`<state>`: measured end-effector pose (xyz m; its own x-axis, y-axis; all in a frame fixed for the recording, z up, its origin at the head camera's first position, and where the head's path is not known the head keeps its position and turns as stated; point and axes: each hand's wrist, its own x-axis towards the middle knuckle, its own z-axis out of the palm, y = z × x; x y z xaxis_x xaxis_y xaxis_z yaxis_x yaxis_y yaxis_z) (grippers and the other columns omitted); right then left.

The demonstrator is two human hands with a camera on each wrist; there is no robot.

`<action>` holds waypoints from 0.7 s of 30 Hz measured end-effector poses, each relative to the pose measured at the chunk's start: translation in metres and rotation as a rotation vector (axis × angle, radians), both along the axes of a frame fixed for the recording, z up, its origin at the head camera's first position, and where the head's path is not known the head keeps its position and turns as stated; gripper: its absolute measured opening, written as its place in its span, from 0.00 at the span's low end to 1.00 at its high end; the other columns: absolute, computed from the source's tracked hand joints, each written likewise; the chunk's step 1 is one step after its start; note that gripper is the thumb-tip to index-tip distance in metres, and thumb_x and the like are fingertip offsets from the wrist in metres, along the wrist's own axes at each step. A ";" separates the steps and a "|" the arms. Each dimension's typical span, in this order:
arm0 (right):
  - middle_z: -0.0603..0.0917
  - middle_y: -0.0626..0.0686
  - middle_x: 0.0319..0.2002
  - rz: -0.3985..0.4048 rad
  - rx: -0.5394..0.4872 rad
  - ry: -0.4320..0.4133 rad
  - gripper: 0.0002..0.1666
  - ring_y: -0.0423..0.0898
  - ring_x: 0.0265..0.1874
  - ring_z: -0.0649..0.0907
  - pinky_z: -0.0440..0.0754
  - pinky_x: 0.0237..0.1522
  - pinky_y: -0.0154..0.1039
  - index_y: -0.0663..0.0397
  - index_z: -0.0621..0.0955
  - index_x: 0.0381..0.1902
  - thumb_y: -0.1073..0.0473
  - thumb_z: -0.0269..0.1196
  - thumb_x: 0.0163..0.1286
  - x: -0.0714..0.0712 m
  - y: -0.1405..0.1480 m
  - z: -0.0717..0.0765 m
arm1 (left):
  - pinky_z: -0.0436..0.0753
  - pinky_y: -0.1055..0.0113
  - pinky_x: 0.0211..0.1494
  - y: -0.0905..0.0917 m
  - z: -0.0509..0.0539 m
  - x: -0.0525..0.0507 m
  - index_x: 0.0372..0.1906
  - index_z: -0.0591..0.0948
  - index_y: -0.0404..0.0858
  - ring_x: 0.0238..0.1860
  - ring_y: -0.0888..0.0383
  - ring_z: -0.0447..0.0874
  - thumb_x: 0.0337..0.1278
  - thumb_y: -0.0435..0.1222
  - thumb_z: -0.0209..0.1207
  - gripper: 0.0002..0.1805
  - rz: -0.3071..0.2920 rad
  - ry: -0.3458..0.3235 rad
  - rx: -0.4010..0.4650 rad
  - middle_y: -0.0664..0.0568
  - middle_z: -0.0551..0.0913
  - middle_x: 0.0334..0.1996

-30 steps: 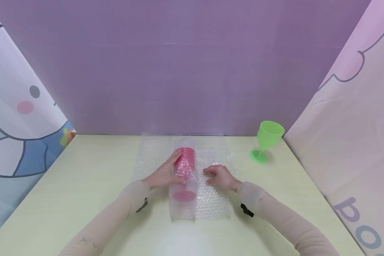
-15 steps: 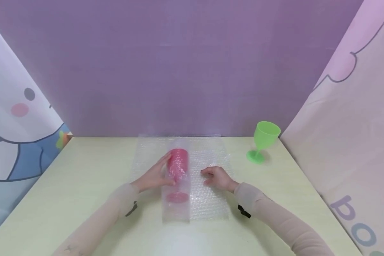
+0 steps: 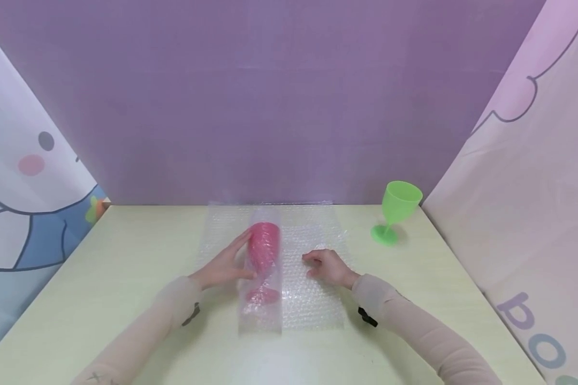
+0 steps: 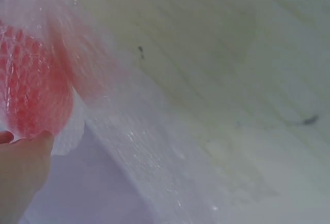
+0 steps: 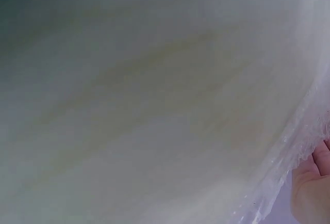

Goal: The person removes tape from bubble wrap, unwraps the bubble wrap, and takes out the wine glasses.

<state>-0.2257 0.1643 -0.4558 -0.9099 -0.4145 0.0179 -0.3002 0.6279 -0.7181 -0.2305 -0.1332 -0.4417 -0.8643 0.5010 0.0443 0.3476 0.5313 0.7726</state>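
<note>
A pink goblet point(image 3: 264, 243) lies on its side with its bowl toward the back, rolled in clear bubble wrap point(image 3: 313, 310) that spreads flat to its right and behind it. My left hand point(image 3: 223, 266) holds the wrapped goblet from the left, fingers along the bowl and thumb nearer the stem. In the left wrist view, fingertips point(image 4: 42, 140) touch the wrapped pink bowl point(image 4: 36, 92). On the flat wrap to the right lies my right hand point(image 3: 331, 267), fingers loosely bent. Its fingers point(image 5: 320, 159) show beside the wrap's edge in the right wrist view.
A green goblet point(image 3: 401, 202) stands upright at the back right of the pale table point(image 3: 139, 246). A purple backdrop point(image 3: 270, 107) rises behind the table, and printed cloths point(image 3: 525, 214) hang along both sides.
The left hand and wrapped goblet have shifted left, leaving a wider strip of wrap between goblet and right hand. The right hand stays in place on the wrap. The head view has turned slightly.
</note>
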 end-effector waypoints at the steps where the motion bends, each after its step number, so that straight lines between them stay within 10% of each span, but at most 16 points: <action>1: 0.79 0.59 0.53 0.003 0.000 0.002 0.23 0.56 0.56 0.76 0.74 0.59 0.46 0.64 0.78 0.49 0.69 0.66 0.54 0.000 0.000 0.000 | 0.47 0.41 0.70 -0.001 0.000 0.000 0.73 0.42 0.51 0.73 0.46 0.39 0.39 0.49 0.68 0.59 0.002 0.001 0.001 0.55 0.41 0.73; 12: 0.80 0.60 0.52 0.020 0.016 0.023 0.21 0.57 0.55 0.76 0.75 0.58 0.45 0.66 0.78 0.49 0.69 0.65 0.54 -0.001 -0.001 0.002 | 0.52 0.37 0.67 -0.011 0.009 0.013 0.72 0.47 0.52 0.71 0.42 0.46 0.43 0.53 0.65 0.53 0.069 -0.065 -0.040 0.50 0.48 0.73; 21: 0.79 0.60 0.53 0.014 0.004 0.001 0.22 0.57 0.56 0.75 0.74 0.59 0.46 0.65 0.78 0.49 0.69 0.65 0.54 0.001 0.000 0.000 | 0.52 0.38 0.67 -0.004 0.028 0.050 0.71 0.53 0.50 0.71 0.42 0.49 0.49 0.48 0.63 0.45 0.056 -0.115 0.000 0.51 0.53 0.71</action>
